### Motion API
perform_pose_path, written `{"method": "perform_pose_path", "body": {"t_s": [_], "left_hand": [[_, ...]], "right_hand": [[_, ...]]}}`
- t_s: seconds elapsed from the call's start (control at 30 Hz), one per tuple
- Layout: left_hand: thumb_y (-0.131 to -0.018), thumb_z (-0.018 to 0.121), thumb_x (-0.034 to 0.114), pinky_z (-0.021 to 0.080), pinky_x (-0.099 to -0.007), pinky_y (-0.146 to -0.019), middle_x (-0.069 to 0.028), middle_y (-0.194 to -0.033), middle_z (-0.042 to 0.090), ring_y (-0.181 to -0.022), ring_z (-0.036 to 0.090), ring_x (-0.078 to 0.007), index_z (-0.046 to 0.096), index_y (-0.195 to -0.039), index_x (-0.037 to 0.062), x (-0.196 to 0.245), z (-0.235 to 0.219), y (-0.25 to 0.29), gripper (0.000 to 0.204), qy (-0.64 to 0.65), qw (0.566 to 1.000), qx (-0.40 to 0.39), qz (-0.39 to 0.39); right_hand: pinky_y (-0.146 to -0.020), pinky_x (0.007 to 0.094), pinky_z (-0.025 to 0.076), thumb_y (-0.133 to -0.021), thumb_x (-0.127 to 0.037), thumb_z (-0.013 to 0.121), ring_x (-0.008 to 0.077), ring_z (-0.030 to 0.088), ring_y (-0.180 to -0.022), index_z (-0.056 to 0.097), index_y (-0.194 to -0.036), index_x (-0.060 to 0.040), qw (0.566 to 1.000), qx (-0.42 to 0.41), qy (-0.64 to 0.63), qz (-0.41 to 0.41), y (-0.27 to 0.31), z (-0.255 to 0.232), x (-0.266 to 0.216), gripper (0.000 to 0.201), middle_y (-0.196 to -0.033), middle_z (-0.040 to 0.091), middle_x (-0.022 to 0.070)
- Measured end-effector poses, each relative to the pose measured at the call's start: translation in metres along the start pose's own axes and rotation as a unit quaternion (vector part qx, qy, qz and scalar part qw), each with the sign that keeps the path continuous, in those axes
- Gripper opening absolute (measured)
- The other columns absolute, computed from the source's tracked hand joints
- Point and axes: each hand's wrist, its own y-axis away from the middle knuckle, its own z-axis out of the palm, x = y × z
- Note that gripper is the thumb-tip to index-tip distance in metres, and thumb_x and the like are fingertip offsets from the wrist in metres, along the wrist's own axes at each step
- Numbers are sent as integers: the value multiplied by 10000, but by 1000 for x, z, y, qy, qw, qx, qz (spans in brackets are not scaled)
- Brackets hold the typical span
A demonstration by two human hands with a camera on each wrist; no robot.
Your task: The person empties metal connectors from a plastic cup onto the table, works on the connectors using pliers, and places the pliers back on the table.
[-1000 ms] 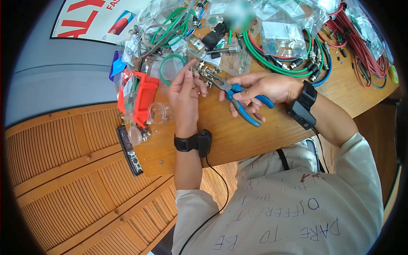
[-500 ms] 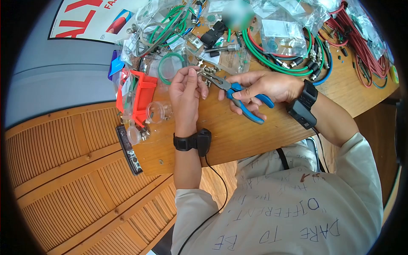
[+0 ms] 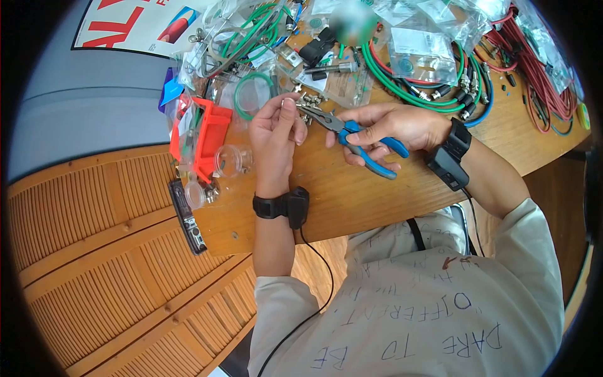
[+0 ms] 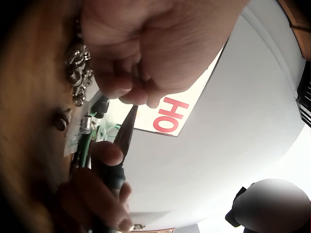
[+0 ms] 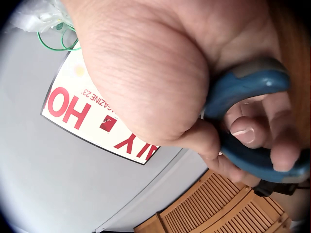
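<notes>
Needle-nose pliers (image 3: 353, 134) with blue handles rest in my right hand (image 3: 392, 129), whose fingers curl round the handles. Their long tips point left and meet the fingertips of my left hand (image 3: 275, 135). Thumb and forefinger there pinch a small metal piece, mostly hidden by the fingers. From the left wrist view, the plier tips (image 4: 127, 128) reach right up to those fingertips. Several small metal connectors (image 3: 312, 100) lie on the table just beyond the hands. The right wrist view shows the spread blue handles (image 5: 255, 82) with fingers between them.
A red bin (image 3: 215, 135) and a clear jar (image 3: 227, 162) stand left of my left hand. Behind lie green cables (image 3: 377, 75), plastic bags (image 3: 421, 53) and a bolt (image 3: 339, 68). A red cable bundle (image 3: 543, 81) is at far right. The wooden table's (image 3: 326, 213) front edge is near my body.
The left thumb and forefinger have closed together at the plier tips. The plier handles have shifted slightly right and up, and the head view has moved a little.
</notes>
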Motion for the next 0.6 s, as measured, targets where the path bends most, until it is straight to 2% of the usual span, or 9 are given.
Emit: {"method": "perform_pose_path", "body": {"t_s": [0.13, 0.3, 0.53, 0.6], "left_hand": [[-1114, 594, 258, 391, -261, -572, -30, -873, 608, -622, 522, -97, 641, -1227, -51, 0, 0, -1, 332, 13, 1000, -2, -1], [-1121, 573, 312, 401, -241, -581, -80, -1038, 640, -654, 536, -93, 639, -1252, -57, 4, 7, 0, 397, -1, 999, 31, -12], [-1107, 600, 306, 388, -230, -572, -66, -1003, 651, -633, 507, -76, 615, -1365, -70, 0, 1, -3, 456, 25, 998, 50, 0], [-1104, 610, 294, 379, -229, -567, -58, -987, 650, -626, 497, -71, 621, -1368, -69, 2, 4, -3, 449, 27, 997, 64, -12]], "right_hand": [[-460, 262, 450, -1118, -223, 558, 67, 514, -587, 538, -1392, -36, 1000, 15, -2, 17, 1, 5, -3, 333, -934, 636, 69], [-448, 224, 411, -1120, -222, 553, 27, 441, -566, 554, -1372, -31, 1000, 18, -3, 14, 2, 6, -4, 316, -932, 631, 61], [-445, 240, 420, -1114, -216, 564, 40, 463, -571, 559, -1372, -31, 1000, 4, 7, 15, 2, 5, -3, 318, -932, 633, 68], [-458, 262, 456, -1112, -219, 568, 60, 484, -578, 557, -1381, -31, 1000, 19, 4, 10, 2, 6, -2, 328, -943, 644, 81]]}}
